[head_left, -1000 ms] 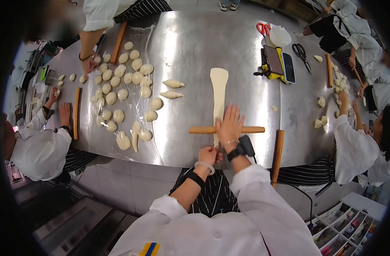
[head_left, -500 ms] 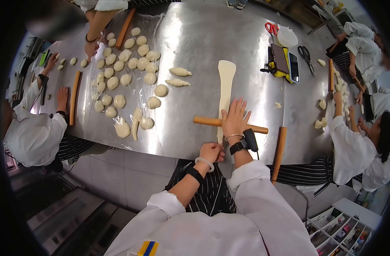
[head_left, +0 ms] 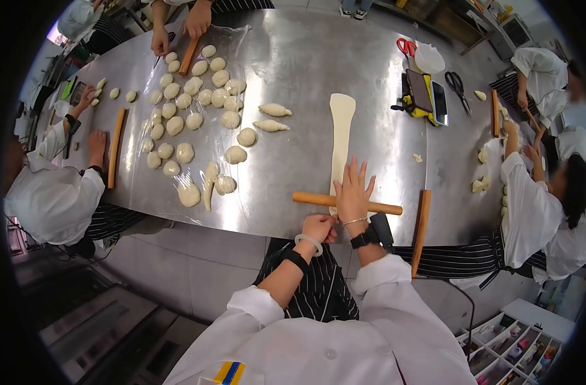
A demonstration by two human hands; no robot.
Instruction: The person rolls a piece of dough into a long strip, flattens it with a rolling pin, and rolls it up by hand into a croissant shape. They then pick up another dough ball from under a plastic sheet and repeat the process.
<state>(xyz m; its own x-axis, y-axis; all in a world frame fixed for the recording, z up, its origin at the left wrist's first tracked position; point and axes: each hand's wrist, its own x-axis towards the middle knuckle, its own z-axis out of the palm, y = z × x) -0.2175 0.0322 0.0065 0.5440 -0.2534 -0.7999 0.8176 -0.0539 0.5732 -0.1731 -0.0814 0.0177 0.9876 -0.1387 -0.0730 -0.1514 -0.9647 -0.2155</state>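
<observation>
A long, flat strip of dough lies on the steel table, wide at its far end and narrowing toward me. Across its near part sits a wooden rolling pin. My right hand rests flat on the pin, palm down, fingers stretched out and slightly spread. At the table's front edge my left hand is closed, pinching the near tip of the strip, which its fingers mostly hide. To the left are two rolled, ridged dough pieces, one behind the other.
Several dough balls lie left, partly under plastic film. A second rolling pin juts over the front edge at right. Phones, scissors and a white bowl sit back right. Co-workers stand around the table.
The rolling pin and my right hand have come closer to me along the strip. My left hand stays at the near tip. At the far left corner, a co-worker's hands have shifted to another rolling pin.
</observation>
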